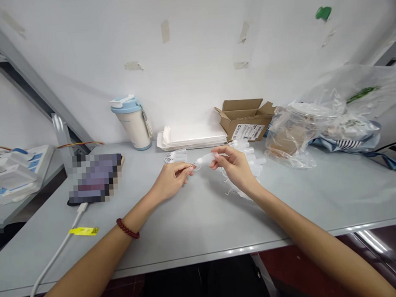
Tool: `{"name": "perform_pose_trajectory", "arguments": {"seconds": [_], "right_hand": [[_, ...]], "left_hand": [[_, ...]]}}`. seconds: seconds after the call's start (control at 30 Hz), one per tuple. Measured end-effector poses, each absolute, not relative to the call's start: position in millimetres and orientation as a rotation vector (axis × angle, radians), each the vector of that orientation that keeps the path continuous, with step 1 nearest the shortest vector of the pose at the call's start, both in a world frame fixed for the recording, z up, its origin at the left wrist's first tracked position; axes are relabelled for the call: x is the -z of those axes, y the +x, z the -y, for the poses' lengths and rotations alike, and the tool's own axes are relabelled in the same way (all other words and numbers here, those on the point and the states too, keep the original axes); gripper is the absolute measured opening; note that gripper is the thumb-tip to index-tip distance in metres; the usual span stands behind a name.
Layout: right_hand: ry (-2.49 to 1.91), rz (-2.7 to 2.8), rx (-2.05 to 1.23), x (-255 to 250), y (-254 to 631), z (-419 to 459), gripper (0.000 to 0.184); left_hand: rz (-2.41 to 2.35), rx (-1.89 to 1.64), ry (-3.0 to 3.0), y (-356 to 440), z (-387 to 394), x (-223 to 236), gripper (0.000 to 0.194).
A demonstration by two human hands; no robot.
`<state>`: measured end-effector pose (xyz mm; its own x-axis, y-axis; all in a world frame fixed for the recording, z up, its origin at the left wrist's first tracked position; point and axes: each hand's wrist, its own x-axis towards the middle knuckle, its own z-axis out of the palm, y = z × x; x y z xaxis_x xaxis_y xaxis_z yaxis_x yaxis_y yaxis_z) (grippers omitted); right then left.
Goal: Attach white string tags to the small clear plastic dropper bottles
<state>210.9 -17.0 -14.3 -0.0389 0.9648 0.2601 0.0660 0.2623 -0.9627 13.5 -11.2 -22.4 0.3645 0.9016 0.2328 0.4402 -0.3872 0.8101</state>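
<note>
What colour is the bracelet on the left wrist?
Dark red; the bracelet shows best in the head view.

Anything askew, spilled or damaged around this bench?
No spill or obvious damage visible. Only oddity: ragged tape scraps on the wall above the table, apparently leftovers, since they hold nothing up.

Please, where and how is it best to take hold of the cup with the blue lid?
I would wrap a hand around the pale body of the cup, below the blue lid, coming from the open front. The body looks smooth and narrows downward, so grip firmly. The wall is behind, and the strap hangs on the right, so keep fingers clear of it.
</note>
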Motion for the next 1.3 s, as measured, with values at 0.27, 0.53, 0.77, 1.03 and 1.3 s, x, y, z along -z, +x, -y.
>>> {"name": "perform_pose_trajectory", "arguments": {"seconds": [0.27, 0.53, 0.77, 1.03, 1.3], "right_hand": [[-1.104, 1.434, -0.973, 14, 212, 18, 0.019], [-1.143, 1.51, -0.875, 16, 213, 17, 0.019], [-1.131, 1.559, -0.805, 17, 212, 17, 0.017], [-1.076, 1.603, -0.785, 25, 209, 17, 0.016], [-1.092, 1.619, -0.831, 28, 207, 17, 0.016]], "left_hand": [[-1.173, -0.893, 1.947, 15, 12, 21, 0.03], [-1.148, -0.89, 1.948, 15, 12, 25, 0.028], [-1.123, -0.865, 2.003, 14, 12, 27, 0.028], [-1.126, -0.824, 2.072, 13, 11, 32, 0.028], [-1.119, -0.773, 2.118, 12, 14, 34, 0.028]]}}
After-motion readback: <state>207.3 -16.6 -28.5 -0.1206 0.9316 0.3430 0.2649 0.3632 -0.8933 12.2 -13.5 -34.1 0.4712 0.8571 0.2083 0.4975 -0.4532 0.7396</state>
